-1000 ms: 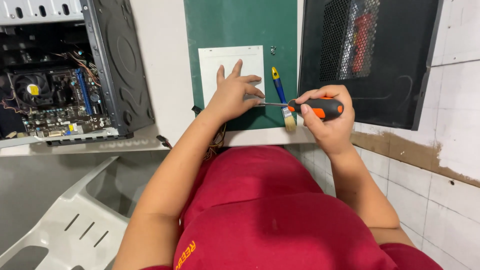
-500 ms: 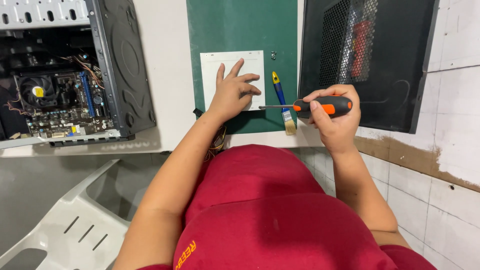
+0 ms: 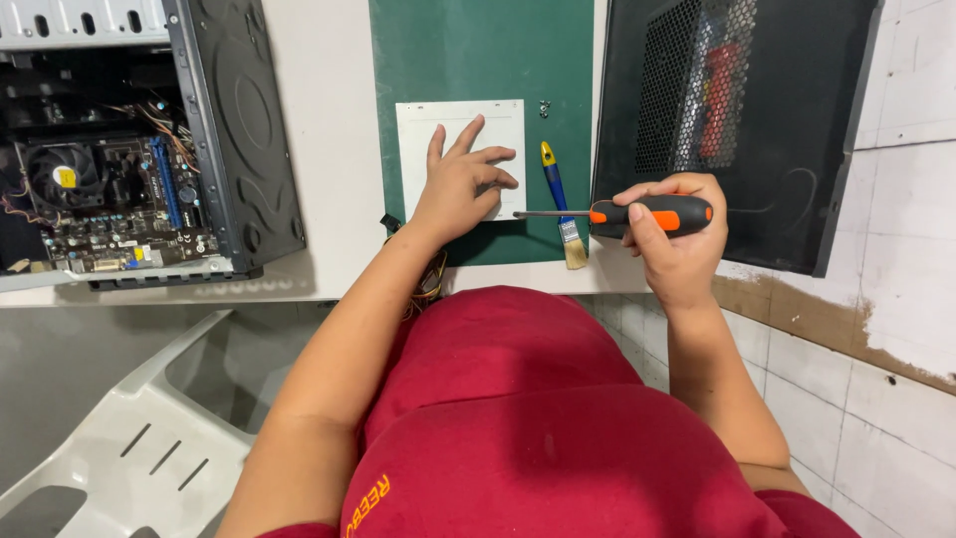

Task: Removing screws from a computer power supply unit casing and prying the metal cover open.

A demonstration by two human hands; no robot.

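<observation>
My left hand (image 3: 460, 187) rests on a flat white rectangular part (image 3: 428, 134) that lies on a green mat (image 3: 468, 50), fingers spread over its lower right. My right hand (image 3: 677, 244) grips a screwdriver (image 3: 637, 213) with a black and orange handle, held level, its metal tip pointing left toward the white part's right edge. A small paintbrush (image 3: 560, 204) with a blue and yellow handle lies on the mat between both hands, under the screwdriver shaft.
An open computer case (image 3: 129, 149) with its motherboard exposed lies at the left. A black perforated side panel (image 3: 737, 120) leans at the right. Small screws (image 3: 544, 107) sit on the mat. A white plastic chair (image 3: 129, 438) stands lower left. A tiled wall is at right.
My right hand has drawn the screwdriver rightward and slightly up, away from the white part. The left hand stays on the part.
</observation>
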